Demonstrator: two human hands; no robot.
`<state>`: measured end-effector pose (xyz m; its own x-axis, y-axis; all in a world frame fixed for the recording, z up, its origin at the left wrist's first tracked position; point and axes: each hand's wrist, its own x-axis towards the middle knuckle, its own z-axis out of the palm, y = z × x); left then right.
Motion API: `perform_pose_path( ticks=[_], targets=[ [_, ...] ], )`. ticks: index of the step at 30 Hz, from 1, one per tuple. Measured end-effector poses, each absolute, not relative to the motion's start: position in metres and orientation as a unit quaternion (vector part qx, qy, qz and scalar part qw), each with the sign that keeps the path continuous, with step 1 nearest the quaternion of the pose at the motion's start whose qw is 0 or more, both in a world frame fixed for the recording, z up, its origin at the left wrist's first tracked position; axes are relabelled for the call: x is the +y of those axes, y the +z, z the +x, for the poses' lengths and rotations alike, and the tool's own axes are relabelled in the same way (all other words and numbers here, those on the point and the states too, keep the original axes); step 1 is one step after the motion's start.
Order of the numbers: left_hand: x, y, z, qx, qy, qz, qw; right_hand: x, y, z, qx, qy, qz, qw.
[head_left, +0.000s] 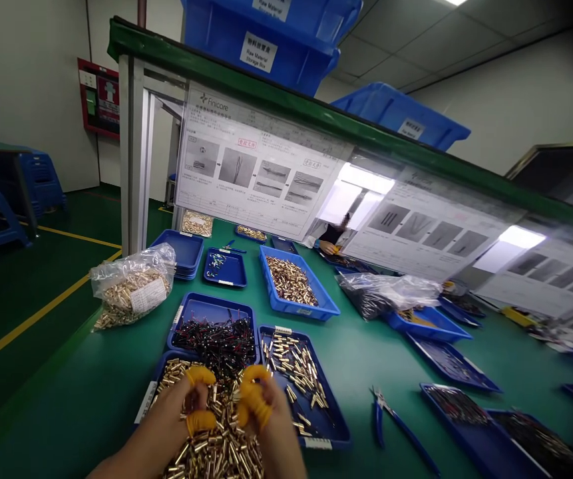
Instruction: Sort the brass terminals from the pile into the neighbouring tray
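Note:
Yellow finger cots cover fingertips on both hands. My left hand is closed, its fingers curled over a tray of brass-coloured metal sleeves; what it pinches is too small to make out. Close by on the right, my right hand is also closed above the same sleeves, and its fingertips hide anything between them. Just beyond the hands lies a blue tray of thin black wires with some red among them. A blue tray beside my right hand carries loose brass pieces, some with dark leads.
Blue-handled cutters lie on the green table at right. Farther back are a blue bin of brass sleeves, a clear bag of them, and cutters. Instruction sheets hang from a shelf; a person sits behind.

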<state>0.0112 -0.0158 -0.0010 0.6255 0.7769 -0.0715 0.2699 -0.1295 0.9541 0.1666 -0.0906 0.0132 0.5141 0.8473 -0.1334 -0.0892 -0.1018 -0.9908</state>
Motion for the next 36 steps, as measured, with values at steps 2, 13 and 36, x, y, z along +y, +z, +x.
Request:
perform_pose_path(
  ticks=[2, 13, 36],
  targets=[
    [-0.012, -0.001, 0.01, 0.42, 0.227, 0.725, 0.496, -0.095, 0.016, 0.194, -0.282, 0.292, -0.68, 0.611],
    [-0.012, -0.018, 0.011, 0.415, 0.204, 0.796, 0.392, -0.084, -0.007, 0.146, -0.57, 0.156, -0.678, 0.438],
    [-0.015, -0.002, 0.008, 0.26, 0.311, 0.657, 0.636, -0.088, -0.005, 0.128, -0.462, 0.45, -0.508, 0.57]
  ],
)
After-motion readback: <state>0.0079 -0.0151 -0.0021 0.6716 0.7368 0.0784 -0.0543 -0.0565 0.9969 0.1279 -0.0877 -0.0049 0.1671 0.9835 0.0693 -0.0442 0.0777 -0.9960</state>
